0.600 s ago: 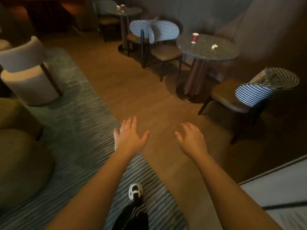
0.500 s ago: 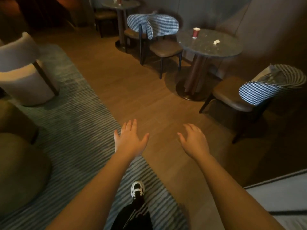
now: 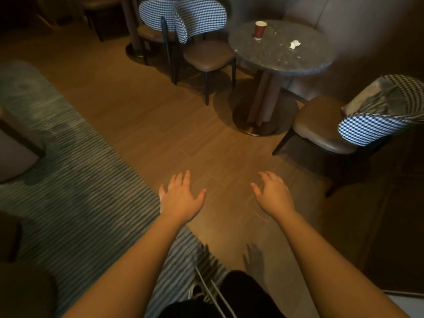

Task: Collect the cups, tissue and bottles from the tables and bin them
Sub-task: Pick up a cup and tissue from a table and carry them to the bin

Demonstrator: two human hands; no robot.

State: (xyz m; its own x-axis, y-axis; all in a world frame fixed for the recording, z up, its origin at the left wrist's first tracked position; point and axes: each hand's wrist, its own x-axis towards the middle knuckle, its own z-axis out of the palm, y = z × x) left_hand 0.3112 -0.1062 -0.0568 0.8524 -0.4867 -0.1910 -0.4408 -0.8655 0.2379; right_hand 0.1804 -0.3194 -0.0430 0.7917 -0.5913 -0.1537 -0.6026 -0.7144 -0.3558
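A red paper cup [image 3: 260, 30] stands upright on the round stone table [image 3: 270, 59] at the upper right. A crumpled white tissue [image 3: 294, 44] lies on the same tabletop, to the cup's right. My left hand [image 3: 180, 198] and my right hand [image 3: 274, 195] are stretched out low over the wooden floor, palms down, fingers spread, each holding nothing. Both hands are well short of the table. No bottle or bin is in view.
Checked chairs flank the table: one [image 3: 207, 35] on its left, one [image 3: 351, 125] on its right. Another checked chair [image 3: 152, 21] stands further back. A striped grey rug [image 3: 75, 180] covers the floor to the left. A pale seat [image 3: 16, 152] sits at the left edge.
The view has moved forward toward the round table, so the cup and tissue look larger and nearer. The far table has left the frame. Both hands keep their open pose.
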